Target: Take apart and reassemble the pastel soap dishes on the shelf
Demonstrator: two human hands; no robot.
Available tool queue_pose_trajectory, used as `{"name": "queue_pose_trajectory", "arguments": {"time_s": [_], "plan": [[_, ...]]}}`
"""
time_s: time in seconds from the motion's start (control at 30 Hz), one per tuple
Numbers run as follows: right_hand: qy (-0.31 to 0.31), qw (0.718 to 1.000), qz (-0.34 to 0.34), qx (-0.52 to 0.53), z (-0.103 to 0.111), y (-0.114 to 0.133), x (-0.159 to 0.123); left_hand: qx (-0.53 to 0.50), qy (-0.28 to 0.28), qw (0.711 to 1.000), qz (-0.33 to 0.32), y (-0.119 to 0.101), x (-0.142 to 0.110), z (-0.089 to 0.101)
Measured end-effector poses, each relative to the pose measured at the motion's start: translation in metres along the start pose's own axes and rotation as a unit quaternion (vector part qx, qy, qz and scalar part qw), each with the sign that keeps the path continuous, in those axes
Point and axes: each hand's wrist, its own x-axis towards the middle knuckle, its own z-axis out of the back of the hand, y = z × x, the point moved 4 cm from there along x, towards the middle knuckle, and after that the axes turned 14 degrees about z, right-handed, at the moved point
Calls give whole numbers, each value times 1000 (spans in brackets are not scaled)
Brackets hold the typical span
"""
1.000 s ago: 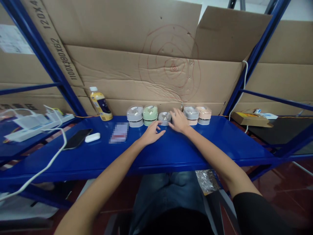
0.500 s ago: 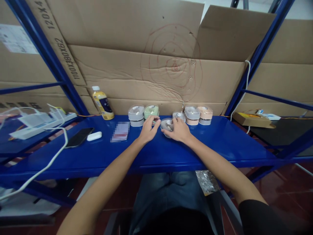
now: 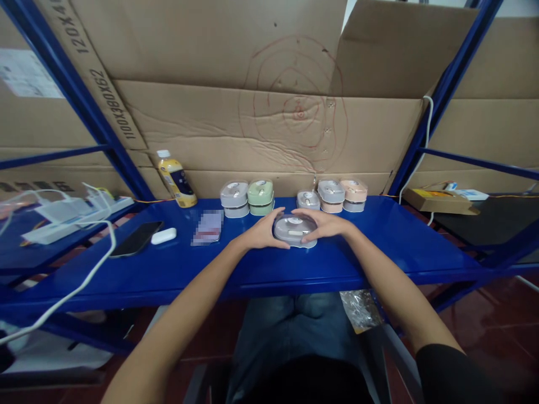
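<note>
A grey lidded container point(image 3: 294, 229) rests on the blue shelf point(image 3: 379, 252), near its middle. My left hand point(image 3: 263, 231) cups its left side and my right hand point(image 3: 325, 224) cups its right side, fingers curled round it. Behind it, along the cardboard wall, stands a row of similar small containers: a grey one point(image 3: 234, 198), a green one point(image 3: 260, 196), a small grey one point(image 3: 308, 200), a grey-and-pink one point(image 3: 330, 196) and a peach one point(image 3: 353, 194).
A yellow bottle point(image 3: 174, 179) stands at the back left. A phone point(image 3: 136, 238), a white case point(image 3: 163, 235) and a blurred card point(image 3: 206, 228) lie to the left. A power strip with white cable point(image 3: 76, 209) is far left. A flat box point(image 3: 438, 201) lies at right.
Both hands drew the grey container from the back row toward me to the shelf's middle, now holding it on both sides. A smaller grey container that was behind it shows in the row.
</note>
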Motion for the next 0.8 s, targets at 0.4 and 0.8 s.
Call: {"name": "queue_pose_trajectory", "arguments": {"time_s": [0.4, 0.8], "plan": [[-297, 937, -110, 145, 61, -35, -34, 62, 7, 997, -48, -10, -1, -4], [-370, 899, -51, 227, 66, -34, -27, 28, -151, 988, 25, -1, 3, 23]]}}
